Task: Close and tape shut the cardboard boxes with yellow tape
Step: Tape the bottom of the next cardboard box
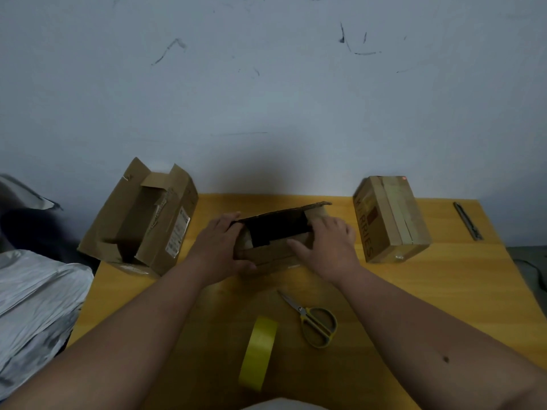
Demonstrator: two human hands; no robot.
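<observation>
A small cardboard box (pixel 273 255) sits at the middle of the wooden table (pixel 444 291), its far flap standing up and the inside dark. My left hand (pixel 220 247) grips its left end, thumb along the near side. My right hand (pixel 325 241) presses flat on a flap at the right end. A roll of yellow tape (pixel 259 352) stands on edge near me. A larger box (pixel 142 220) with open flaps sits at the table's left corner. A box (pixel 390 218) with closed, taped flaps stands at the right.
Yellow-handled scissors (pixel 313 321) lie right of the tape roll. A utility knife (pixel 467 220) lies near the far right edge. A grey wall rises behind the table. Silvery crumpled bags (pixel 35 306) lie off the table's left side.
</observation>
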